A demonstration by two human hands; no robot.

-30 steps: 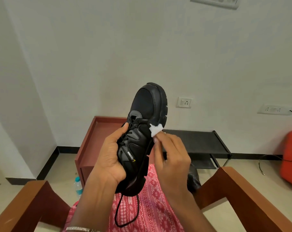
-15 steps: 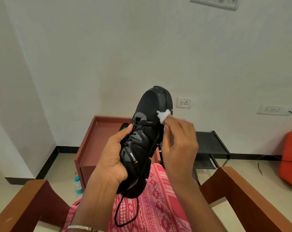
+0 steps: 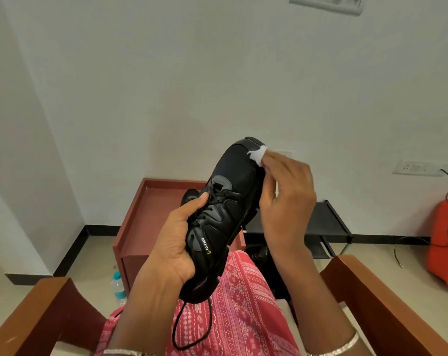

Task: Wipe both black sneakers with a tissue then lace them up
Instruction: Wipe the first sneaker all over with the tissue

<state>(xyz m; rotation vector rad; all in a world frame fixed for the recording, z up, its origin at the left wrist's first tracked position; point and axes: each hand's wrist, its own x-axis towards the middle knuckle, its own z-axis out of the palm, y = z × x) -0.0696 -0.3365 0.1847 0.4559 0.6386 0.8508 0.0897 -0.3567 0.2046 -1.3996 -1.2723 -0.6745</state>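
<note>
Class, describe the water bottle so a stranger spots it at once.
Find the reddish-brown cabinet against the white wall. On the floor by its near left corner stands a small clear bottle. Only it has a blue cap and label.

Black sneaker was up in the air, toe high, and the tissue was right on its tip!

The black sneaker (image 3: pixel 225 201) sat tilted, toe pointing up and away and heel low, gripped round its heel end by the left hand (image 3: pixel 176 242) with the thumb lying across the lacing. It had a matte black upper, grey panels beside the eyelets, small white lettering with a yellow mark on the side, and a chunky black sole facing right. A small crumpled white tissue (image 3: pixel 257 155), pinched by the right hand (image 3: pixel 287 201), was pressed against the toe's edge. One loose black lace (image 3: pixel 192 327) hung below the heel in a long loop.
</note>
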